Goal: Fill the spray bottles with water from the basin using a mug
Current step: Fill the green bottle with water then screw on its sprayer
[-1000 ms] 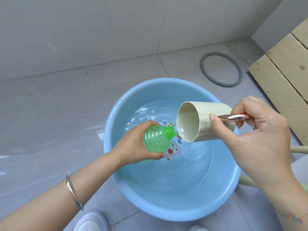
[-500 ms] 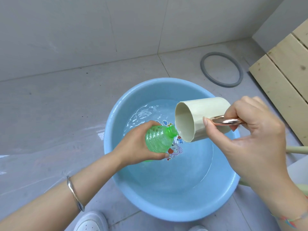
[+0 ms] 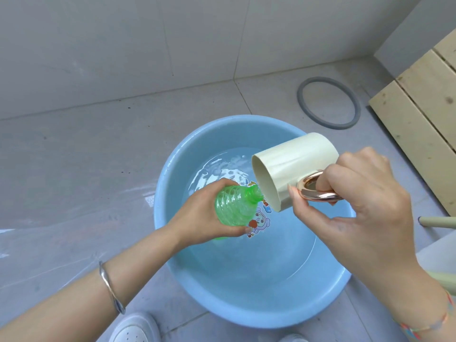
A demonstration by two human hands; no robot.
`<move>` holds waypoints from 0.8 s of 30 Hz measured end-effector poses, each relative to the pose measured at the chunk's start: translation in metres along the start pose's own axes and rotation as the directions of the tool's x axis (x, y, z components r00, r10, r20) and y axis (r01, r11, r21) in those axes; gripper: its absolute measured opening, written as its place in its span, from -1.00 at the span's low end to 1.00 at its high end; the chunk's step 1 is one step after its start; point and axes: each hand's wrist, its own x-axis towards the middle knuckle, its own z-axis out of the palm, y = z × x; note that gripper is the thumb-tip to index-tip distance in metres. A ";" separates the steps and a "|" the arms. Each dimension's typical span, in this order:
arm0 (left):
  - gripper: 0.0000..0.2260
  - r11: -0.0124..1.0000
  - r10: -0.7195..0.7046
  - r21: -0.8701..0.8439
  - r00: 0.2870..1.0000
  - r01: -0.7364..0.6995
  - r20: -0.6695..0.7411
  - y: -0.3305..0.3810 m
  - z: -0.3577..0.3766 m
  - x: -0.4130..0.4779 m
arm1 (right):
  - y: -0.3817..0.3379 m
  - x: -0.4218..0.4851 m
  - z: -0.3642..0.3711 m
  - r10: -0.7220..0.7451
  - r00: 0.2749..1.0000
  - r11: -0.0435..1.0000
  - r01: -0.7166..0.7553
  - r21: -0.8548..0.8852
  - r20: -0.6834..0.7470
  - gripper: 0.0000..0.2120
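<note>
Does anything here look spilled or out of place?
The floor tiles left of the blue basin shine as if wet, perhaps spilled water. A grey ring lies loose on the floor beyond it.

The basin (image 3: 187, 141) is placed on the floor (image 3: 74, 156). The bottle (image 3: 234, 206) is held above its left half, with the mug (image 3: 291, 164) tipped just right, rim at the neck. Behind, a ring (image 3: 301, 99) is laid left of the slats (image 3: 414, 119).

Head-worn view, steeply down, close over basin (image 3: 172, 183)
</note>
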 end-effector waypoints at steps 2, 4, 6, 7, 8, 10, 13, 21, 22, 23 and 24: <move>-0.36 1.000 0.000 -0.013 1.000 0.000 -0.003 0.000 0.000 0.000 | 0.000 -0.001 0.001 -0.001 1.000 1.000 0.001 -0.001 -0.003 -0.69; -0.35 1.000 0.003 -0.025 1.000 -0.004 -0.002 -0.001 0.000 0.000 | 0.003 -0.002 0.001 0.050 0.999 0.999 -0.050 0.011 -0.019 -0.70; -0.33 0.999 -0.005 -0.042 1.000 0.005 0.003 -0.001 0.000 -0.001 | 0.009 -0.004 0.001 0.165 0.986 0.985 -0.163 0.060 -0.026 -0.69; -0.31 0.999 -0.012 -0.049 1.000 0.012 0.001 -0.002 -0.001 -0.001 | 0.012 -0.005 0.001 0.239 0.971 0.967 -0.236 0.093 -0.025 -0.68; -0.30 0.998 -0.021 -0.056 1.000 0.021 -0.004 -0.003 -0.001 -0.001 | 0.016 -0.007 0.002 0.320 0.947 0.940 -0.314 0.130 -0.024 -0.66; -0.29 0.996 -0.043 -0.085 0.999 0.041 -0.019 -0.005 -0.001 -0.001 | 0.029 -0.014 0.008 0.485 0.874 0.851 -0.473 0.227 0.001 -0.63; -0.25 0.990 -0.074 -0.121 0.997 0.069 -0.038 -0.008 0.000 -0.001 | 0.049 -0.029 0.024 0.630 0.764 0.726 -0.643 0.245 0.138 -0.60; -0.35 0.985 -0.126 -0.125 0.990 0.118 -0.059 -0.011 0.000 -0.002 | 0.070 -0.069 0.064 0.489 0.788 0.863 -0.500 -0.075 0.374 -0.49; -0.36 0.984 -0.133 -0.129 0.989 0.124 -0.063 -0.010 0.000 -0.002 | 0.072 -0.072 0.067 0.487 0.785 0.866 -0.492 -0.094 0.382 -0.50; -0.37 0.983 -0.136 -0.130 0.988 0.127 -0.067 -0.009 0.000 -0.002 | 0.073 -0.074 0.069 0.484 0.784 0.869 -0.483 -0.106 0.390 -0.51; -0.36 0.983 -0.139 -0.132 0.988 0.129 -0.070 -0.009 0.001 -0.002 | 0.074 -0.076 0.071 0.477 0.784 0.874 -0.473 -0.115 0.398 -0.52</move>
